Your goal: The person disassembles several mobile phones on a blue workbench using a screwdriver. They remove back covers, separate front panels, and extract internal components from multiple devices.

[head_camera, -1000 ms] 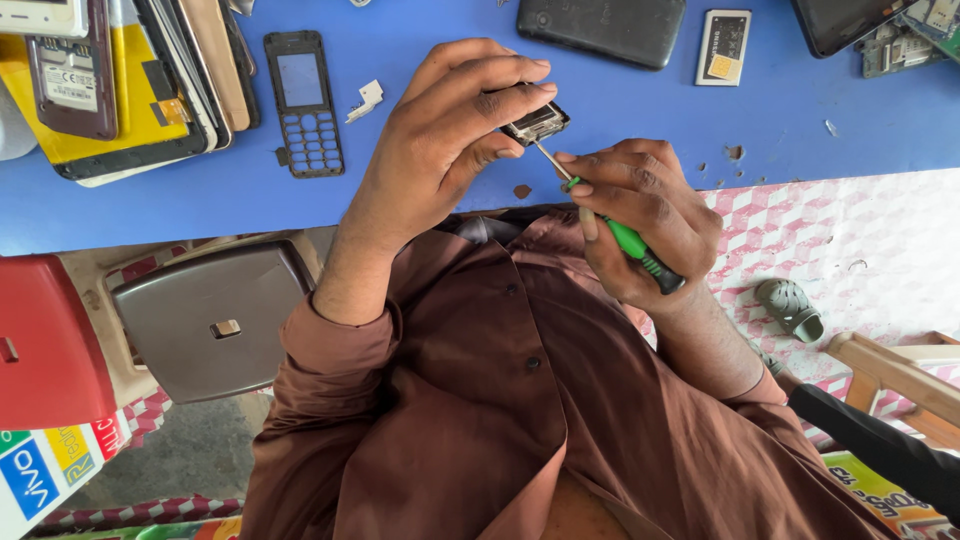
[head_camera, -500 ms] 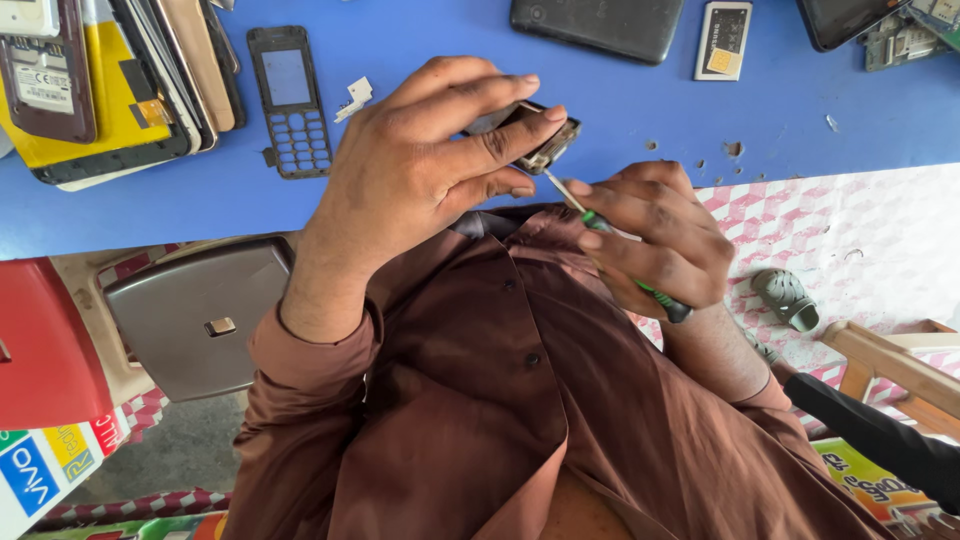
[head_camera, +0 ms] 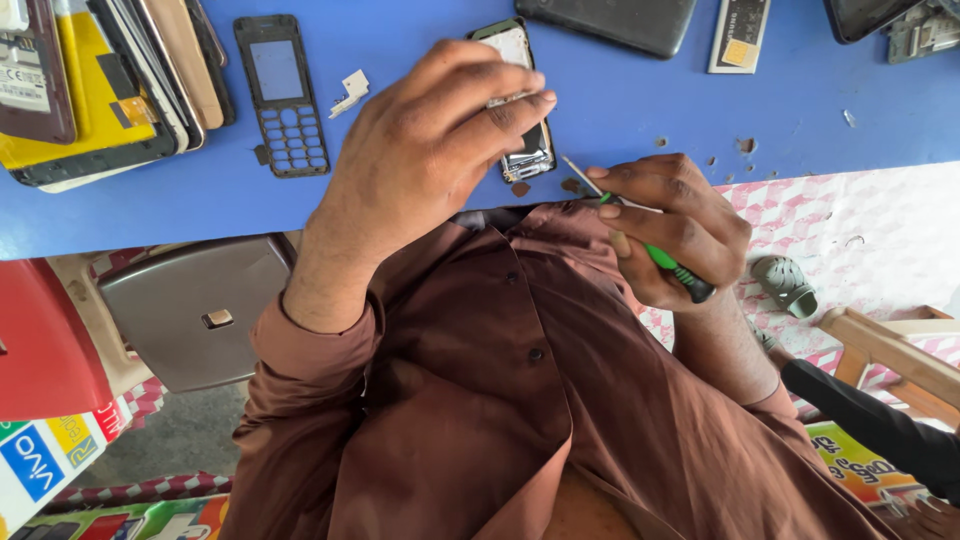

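A small opened mobile phone point(head_camera: 520, 100), its bare metal innards showing, is pinched between the fingertips of the left hand point(head_camera: 430, 150) above the smooth blue surface point(head_camera: 620, 110). A thin screwdriver point(head_camera: 640, 240) with a green and black handle is gripped in the curled right hand point(head_camera: 670, 230), its slim steel shaft aimed toward the phone's lower end. To the left, a black keypad frame point(head_camera: 282, 95) with a rectangular window and a small white plastic piece point(head_camera: 350, 90) are laid flat. A dark flat slab-shaped device point(head_camera: 620, 22) is seen at the top edge.
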